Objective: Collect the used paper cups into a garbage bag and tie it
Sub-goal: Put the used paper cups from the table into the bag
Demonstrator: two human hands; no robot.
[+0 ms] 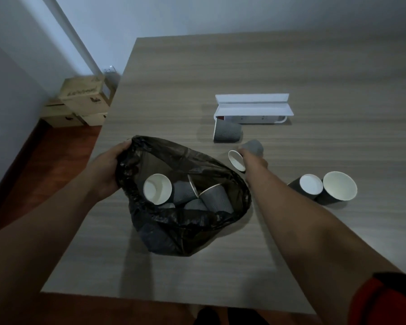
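Head view is showing the right hand (pixel 253 158) gripping a grey ribbed paper cup (pixel 244 156); the left hand (pixel 108 165) is holding the floppy black plastic garbage bag (pixel 185 231) open. The rim could be sagging shut, so the cup may be missing it.

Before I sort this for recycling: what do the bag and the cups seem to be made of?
Garbage bag: thin black plastic, it seems, glossy and crinkled, partly see-through. Cups, like the one lying by the white box: apparently paper, matte grey with wavy ribbed walls and plain white insides.

The left hand (pixel 108 167) pinches the garbage bag (pixel 183 233) rim near the tabletop's left edge, while the outstretched right hand (pixel 251 158) grips a paper cup (pixel 237 160).
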